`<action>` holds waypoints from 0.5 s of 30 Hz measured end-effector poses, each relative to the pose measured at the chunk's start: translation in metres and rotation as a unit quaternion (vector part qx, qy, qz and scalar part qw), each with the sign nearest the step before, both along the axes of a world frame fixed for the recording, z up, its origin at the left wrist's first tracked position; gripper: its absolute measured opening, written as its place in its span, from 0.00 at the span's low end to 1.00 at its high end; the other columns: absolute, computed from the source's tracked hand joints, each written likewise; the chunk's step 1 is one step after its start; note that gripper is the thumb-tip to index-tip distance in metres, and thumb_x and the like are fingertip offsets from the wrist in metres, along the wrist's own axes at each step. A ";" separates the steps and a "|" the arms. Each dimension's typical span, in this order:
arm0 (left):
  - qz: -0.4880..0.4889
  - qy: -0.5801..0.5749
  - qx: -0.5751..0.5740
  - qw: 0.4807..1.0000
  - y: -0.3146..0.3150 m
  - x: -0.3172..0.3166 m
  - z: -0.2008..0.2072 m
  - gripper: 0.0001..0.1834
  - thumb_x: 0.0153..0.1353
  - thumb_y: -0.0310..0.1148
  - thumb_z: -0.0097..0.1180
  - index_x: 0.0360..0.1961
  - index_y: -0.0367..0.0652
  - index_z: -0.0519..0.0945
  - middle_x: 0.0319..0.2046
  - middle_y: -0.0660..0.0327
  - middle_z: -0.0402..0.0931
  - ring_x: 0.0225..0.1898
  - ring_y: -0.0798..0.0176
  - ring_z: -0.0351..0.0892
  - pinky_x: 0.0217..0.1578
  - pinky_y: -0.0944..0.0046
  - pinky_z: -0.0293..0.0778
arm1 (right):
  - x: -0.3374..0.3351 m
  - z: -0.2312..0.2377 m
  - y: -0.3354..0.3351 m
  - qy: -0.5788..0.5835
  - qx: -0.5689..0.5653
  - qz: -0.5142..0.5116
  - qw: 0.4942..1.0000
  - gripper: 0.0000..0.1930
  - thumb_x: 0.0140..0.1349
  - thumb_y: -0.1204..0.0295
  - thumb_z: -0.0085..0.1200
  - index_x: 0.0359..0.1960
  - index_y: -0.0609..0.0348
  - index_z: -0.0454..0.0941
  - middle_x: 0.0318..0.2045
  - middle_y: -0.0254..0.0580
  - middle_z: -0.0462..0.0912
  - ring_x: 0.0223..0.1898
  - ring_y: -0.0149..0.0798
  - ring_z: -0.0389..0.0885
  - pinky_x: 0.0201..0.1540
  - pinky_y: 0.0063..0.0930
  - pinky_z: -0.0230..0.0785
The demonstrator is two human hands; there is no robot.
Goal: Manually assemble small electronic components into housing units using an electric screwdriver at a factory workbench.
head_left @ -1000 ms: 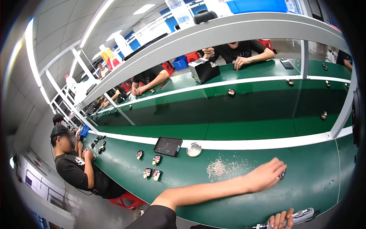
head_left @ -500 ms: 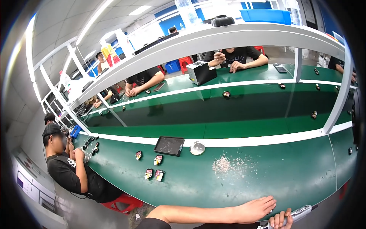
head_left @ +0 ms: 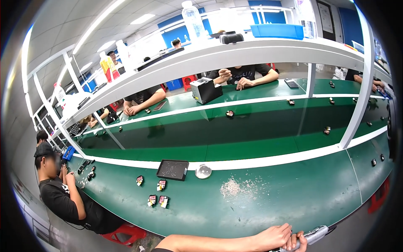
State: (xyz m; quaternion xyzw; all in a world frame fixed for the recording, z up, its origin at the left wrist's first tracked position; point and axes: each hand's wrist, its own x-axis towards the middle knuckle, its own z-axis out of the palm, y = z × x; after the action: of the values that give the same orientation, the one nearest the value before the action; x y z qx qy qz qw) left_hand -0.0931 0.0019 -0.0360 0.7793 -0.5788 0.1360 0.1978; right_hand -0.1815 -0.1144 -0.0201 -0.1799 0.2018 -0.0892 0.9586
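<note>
Green bench point(head_left: 201, 216) — black tray point(head_left: 185, 173), round dish point(head_left: 203, 171), tiny pieces point(head_left: 231, 187)

Shows a slim, straight handheld tool point(head_left: 316, 235), light silver-grey with darker marks along the body. Runs aslant at the bottom of the view, rear end higher and to the right, front end lower and to the left. Sits at the near edge of the table point(head_left: 268, 212), wrapped by the right hand point(head_left: 297, 242) and hidden there in part. Ends at the rear in a dark cord or strap point(head_left: 332, 229), too small to tell apart. Reaches close to the left hand point(head_left: 275, 236), without showing whether touching it.
</note>
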 end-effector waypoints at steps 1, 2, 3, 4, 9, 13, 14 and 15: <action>-0.005 0.000 0.000 1.000 0.000 0.001 0.000 0.11 0.47 0.31 0.53 0.28 0.34 0.79 0.29 0.56 0.75 0.35 0.59 0.75 0.26 0.67 0.75 | 0.000 -0.001 0.000 -0.007 -0.001 0.002 1.000 0.12 0.67 0.68 0.43 0.23 0.53 0.65 0.15 0.30 0.61 0.18 0.27 0.60 0.25 0.22 0.56; -0.007 -0.013 -0.028 1.000 -0.001 0.002 0.000 0.09 0.47 0.31 0.53 0.25 0.35 0.78 0.26 0.57 0.72 0.32 0.61 0.73 0.23 0.67 0.73 | 0.001 -0.001 0.000 -0.005 -0.009 0.001 1.000 0.13 0.67 0.68 0.43 0.22 0.53 0.65 0.15 0.30 0.61 0.18 0.27 0.60 0.25 0.22 0.56; -0.010 -0.025 -0.055 0.998 -0.002 0.003 0.000 0.08 0.46 0.31 0.52 0.23 0.36 0.77 0.23 0.59 0.70 0.29 0.62 0.71 0.20 0.67 0.72 | 0.002 -0.001 0.000 -0.006 -0.010 -0.005 1.000 0.13 0.67 0.68 0.43 0.22 0.53 0.65 0.15 0.30 0.61 0.18 0.27 0.60 0.25 0.22 0.56; -0.013 -0.025 -0.055 0.998 -0.002 0.003 0.000 0.08 0.46 0.31 0.52 0.23 0.36 0.77 0.23 0.59 0.70 0.29 0.62 0.71 0.20 0.67 0.72 | 0.002 -0.001 0.000 0.007 -0.005 -0.007 1.000 0.13 0.67 0.68 0.44 0.22 0.53 0.65 0.15 0.30 0.61 0.18 0.26 0.60 0.25 0.22 0.55; -0.018 0.018 0.023 0.999 0.001 0.001 -0.012 0.18 0.50 0.25 0.51 0.40 0.21 0.75 0.45 0.42 0.74 0.47 0.51 0.75 0.43 0.65 0.77 | 0.004 -0.003 0.001 0.019 0.008 -0.008 1.000 0.12 0.65 0.69 0.45 0.22 0.53 0.64 0.15 0.29 0.61 0.18 0.26 0.61 0.25 0.21 0.55; -0.039 -0.008 0.030 0.999 0.001 0.003 -0.001 0.18 0.50 0.26 0.51 0.39 0.21 0.75 0.43 0.39 0.75 0.45 0.49 0.76 0.44 0.64 0.77 | 0.006 -0.004 0.001 0.020 -0.012 -0.010 1.000 0.13 0.65 0.68 0.46 0.21 0.52 0.64 0.15 0.29 0.61 0.17 0.26 0.61 0.25 0.22 0.55; -0.013 -0.041 0.007 0.999 0.000 0.001 0.005 0.13 0.46 0.29 0.52 0.30 0.27 0.75 0.33 0.48 0.72 0.37 0.55 0.74 0.33 0.66 0.74 | 0.007 -0.003 0.001 0.021 -0.012 -0.012 1.000 0.13 0.65 0.68 0.46 0.21 0.52 0.64 0.15 0.29 0.61 0.17 0.26 0.61 0.25 0.22 0.55; 0.014 -0.073 -0.015 0.997 -0.001 -0.001 0.009 0.10 0.42 0.32 0.52 0.22 0.34 0.75 0.24 0.57 0.70 0.30 0.60 0.71 0.21 0.69 0.71 | 0.008 0.000 0.001 0.034 -0.008 -0.014 0.999 0.13 0.65 0.68 0.46 0.20 0.52 0.63 0.15 0.29 0.61 0.17 0.26 0.60 0.25 0.21 0.55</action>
State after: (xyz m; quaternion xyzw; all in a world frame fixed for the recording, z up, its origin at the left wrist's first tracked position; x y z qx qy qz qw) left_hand -0.0936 0.0010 -0.0269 0.7724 -0.5784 0.2043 0.1648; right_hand -0.1736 -0.1132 -0.0205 -0.1880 0.2364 -0.0978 0.9483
